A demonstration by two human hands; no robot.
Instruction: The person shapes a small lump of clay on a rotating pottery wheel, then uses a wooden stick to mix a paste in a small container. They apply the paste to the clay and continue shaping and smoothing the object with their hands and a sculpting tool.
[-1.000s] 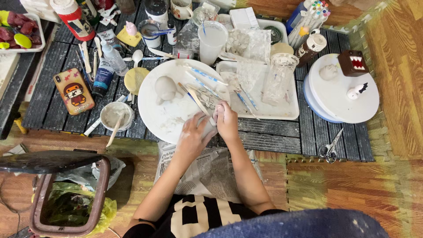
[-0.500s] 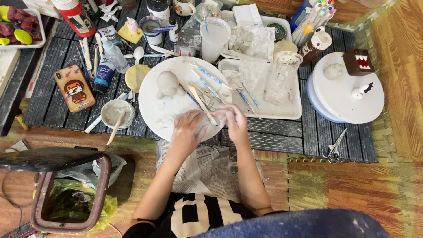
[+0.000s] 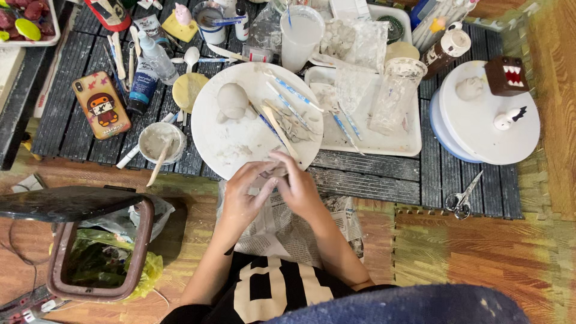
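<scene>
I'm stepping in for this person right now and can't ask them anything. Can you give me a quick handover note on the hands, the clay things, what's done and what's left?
Left hand and right hand: pressed together at the near edge of the round white board, working a small piece of clay between the fingers; most of it is hidden.
On the board: a rounded clay lump, clay scraps and modelling tools.
Nearby: slip bowl with a stick, newspaper under the hands.
Done: the lump is shaped.
Left: the small piece seems unfinished and not yet joined to anything.
</scene>
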